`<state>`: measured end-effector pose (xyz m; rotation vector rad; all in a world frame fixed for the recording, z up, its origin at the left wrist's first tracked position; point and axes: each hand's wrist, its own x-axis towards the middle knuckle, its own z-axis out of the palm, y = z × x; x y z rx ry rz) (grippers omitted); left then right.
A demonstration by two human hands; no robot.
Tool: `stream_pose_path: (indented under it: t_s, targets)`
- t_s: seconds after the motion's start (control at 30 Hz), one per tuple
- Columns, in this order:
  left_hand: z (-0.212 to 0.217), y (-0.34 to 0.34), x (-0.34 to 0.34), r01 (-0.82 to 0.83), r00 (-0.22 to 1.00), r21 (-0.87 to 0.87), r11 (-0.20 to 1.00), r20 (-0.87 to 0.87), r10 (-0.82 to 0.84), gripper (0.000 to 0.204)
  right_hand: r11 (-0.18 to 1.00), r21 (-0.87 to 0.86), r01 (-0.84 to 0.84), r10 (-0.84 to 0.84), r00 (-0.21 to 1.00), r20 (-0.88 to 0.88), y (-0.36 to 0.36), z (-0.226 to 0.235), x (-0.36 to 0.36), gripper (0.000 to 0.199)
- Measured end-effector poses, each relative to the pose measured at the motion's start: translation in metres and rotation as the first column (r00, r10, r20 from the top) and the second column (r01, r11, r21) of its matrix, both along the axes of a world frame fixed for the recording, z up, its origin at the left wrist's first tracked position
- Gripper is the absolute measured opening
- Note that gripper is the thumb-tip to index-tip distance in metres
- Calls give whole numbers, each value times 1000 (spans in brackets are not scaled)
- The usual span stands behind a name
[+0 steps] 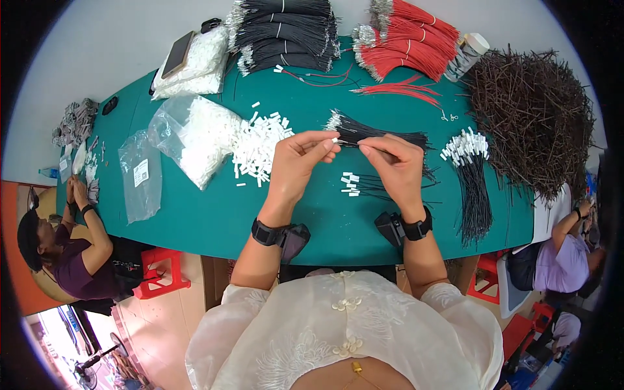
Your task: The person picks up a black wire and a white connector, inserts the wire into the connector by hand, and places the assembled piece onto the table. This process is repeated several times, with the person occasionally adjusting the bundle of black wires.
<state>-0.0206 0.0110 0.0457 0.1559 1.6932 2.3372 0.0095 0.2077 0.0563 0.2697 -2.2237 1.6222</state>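
My left hand pinches a small white connector housing between thumb and forefinger. Just right of it, my right hand is closed in a pinch on a thin black wire, whose tip points at the housing; whether the two touch is too small to tell. Behind both hands lies a bundle of black wires with metal terminals at its left end. Left of my left hand spreads a heap of loose white housings. Several black wires with white housings rest on the table below my hands.
On the green table, a fuller bundle of housed black wires lies right. Black bundles and red bundles are stacked at the back. A brown-black wire pile sits far right, an open bag left. Co-workers sit at both sides.
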Motion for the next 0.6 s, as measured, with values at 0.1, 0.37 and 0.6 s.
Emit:
stream_pose_path:
  t_s: [0.1,0.37,0.6]
  targets:
    - [-1,0,1,-1,1000,-18,1000,-14,1,21,999,39,15,-15,1000,-9,-1,4,1,12]
    - [-3,2,1,24,999,-21,999,-21,-25,21,994,101,47,-42,997,-58,0,6,3,14]
    - [-4,2,1,0,1000,11,1000,-6,0,20,991,126,54,-40,993,-115,-1,5,2,14]
